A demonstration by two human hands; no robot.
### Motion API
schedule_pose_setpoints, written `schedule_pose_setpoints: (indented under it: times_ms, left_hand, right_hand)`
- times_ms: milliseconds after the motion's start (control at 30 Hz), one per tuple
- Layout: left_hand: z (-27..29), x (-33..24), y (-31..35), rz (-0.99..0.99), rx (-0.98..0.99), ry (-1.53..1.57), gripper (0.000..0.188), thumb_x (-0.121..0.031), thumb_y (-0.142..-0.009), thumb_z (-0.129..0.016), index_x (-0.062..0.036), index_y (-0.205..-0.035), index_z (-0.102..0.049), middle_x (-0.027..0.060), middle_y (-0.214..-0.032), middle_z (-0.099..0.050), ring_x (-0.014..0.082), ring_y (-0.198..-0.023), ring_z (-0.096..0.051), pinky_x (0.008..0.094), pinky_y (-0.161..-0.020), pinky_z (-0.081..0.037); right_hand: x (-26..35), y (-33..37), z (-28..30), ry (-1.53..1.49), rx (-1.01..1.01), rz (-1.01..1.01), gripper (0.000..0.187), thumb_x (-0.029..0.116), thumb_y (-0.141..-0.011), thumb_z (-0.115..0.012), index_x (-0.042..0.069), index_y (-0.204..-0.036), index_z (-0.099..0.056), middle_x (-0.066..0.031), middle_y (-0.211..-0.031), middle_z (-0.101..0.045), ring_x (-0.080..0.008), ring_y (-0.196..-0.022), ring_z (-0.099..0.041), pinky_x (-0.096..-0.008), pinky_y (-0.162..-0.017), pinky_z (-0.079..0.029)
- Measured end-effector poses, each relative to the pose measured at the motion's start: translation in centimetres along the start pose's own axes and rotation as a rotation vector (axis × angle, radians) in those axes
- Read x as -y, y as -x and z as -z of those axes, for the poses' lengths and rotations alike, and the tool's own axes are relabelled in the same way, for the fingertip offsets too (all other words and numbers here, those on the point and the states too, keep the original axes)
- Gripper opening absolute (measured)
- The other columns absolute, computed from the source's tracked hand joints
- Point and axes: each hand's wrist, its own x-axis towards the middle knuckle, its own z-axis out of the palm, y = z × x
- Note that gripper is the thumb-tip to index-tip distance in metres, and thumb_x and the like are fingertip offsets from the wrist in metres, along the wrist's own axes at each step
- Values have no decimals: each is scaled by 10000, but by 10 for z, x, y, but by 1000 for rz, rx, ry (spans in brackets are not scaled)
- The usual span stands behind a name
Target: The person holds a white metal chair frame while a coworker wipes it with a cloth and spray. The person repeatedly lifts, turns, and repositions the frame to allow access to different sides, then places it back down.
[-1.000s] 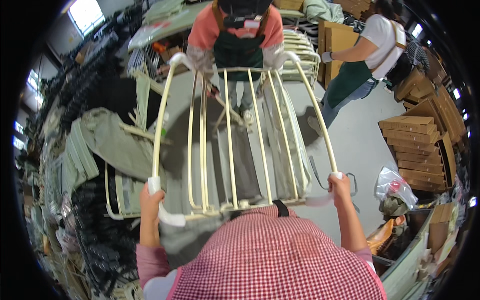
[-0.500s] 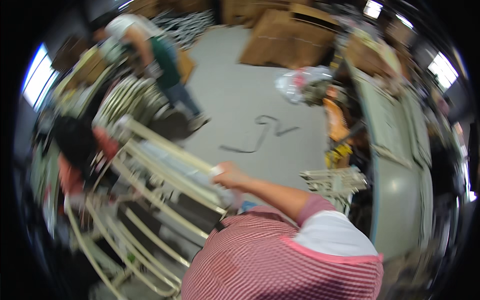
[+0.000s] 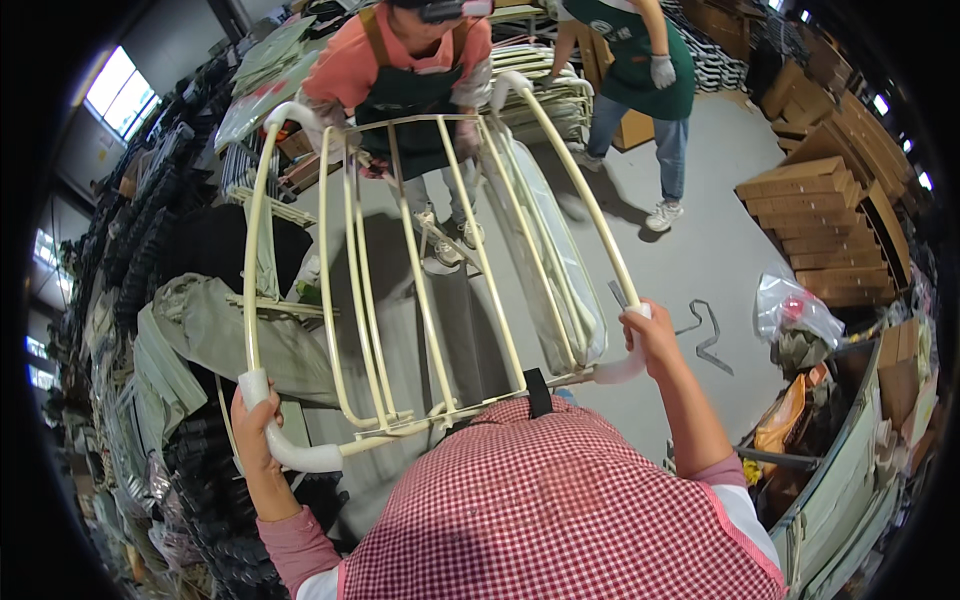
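Observation:
A large cream tubular metal frame (image 3: 252, 270) spans the space before me, with several thinner tubes running lengthwise inside it. White foam wraps its corners. My left hand (image 3: 256, 430) is closed around the padded near left corner. On the near right corner, my right hand (image 3: 654, 338) grips the tube by its foam sleeve (image 3: 620, 372). A co-worker in a coral shirt (image 3: 345, 68) and green apron stands at the far end, a gloved hand close to the frame there. A plastic-wrapped pale panel (image 3: 550, 260) shows along the frame's right side; whether it is attached, I cannot tell.
Another person in a green apron (image 3: 650, 65) stands beyond, near stacked cream tube frames (image 3: 545, 90). Flattened cardboard boxes (image 3: 815, 230) pile up at right. A bent dark strip (image 3: 712, 345) and a clear plastic bag (image 3: 795, 305) lie on the floor. Grey-green fabric (image 3: 215, 330) sits at left.
My view has swung left, so the frame and the coral-shirted co-worker now appear straight ahead. My left hand has come into view on the frame. My right hand still holds it.

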Motion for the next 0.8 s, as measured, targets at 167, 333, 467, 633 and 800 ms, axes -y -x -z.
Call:
schedule_pose_setpoints:
  times_ms: [167,333,467,633,800]
  left_hand:
    - [-1,-2,-12,-59,69,-44,322,-107,-721,-612,-3,-1021,-561,11,-750,-516,81,-573,-471,210,-509,-386]
    - [-21,19,-13,4,18,-105,310,-67,-704,-607,-22,-1006,-556,20,-734,-526,96,-575,-496,233,-522,-428]
    - [-53,56,-10,46,98,-117,321,-33,-698,-596,-16,-1013,-540,30,-745,-532,121,-592,-511,255,-534,-428]
    - [-68,63,-6,36,143,94,344,-15,-678,-590,-14,-1017,-537,34,-747,-529,118,-605,-503,264,-566,-428]
    - [-75,32,0,-24,176,121,346,-16,-684,-589,-11,-1027,-541,35,-751,-535,117,-622,-507,253,-584,-426]
  right_hand:
    - [8,6,3,-6,-13,75,149,143,-793,-651,32,-819,-556,-15,-616,-520,-111,-503,-478,-270,-466,-389]
    - [42,19,-7,55,0,84,190,172,-778,-677,45,-836,-548,-15,-605,-503,-111,-480,-459,-267,-464,-382]
    - [75,33,-11,118,37,173,202,202,-785,-695,48,-828,-571,-4,-629,-525,-99,-531,-492,-258,-510,-416]
    - [105,40,-5,153,20,209,217,200,-776,-714,38,-828,-580,-12,-636,-537,-98,-534,-497,-259,-511,-419]
    - [92,35,12,94,-44,216,207,194,-773,-717,41,-828,-589,-22,-631,-545,-106,-520,-495,-262,-502,-411]
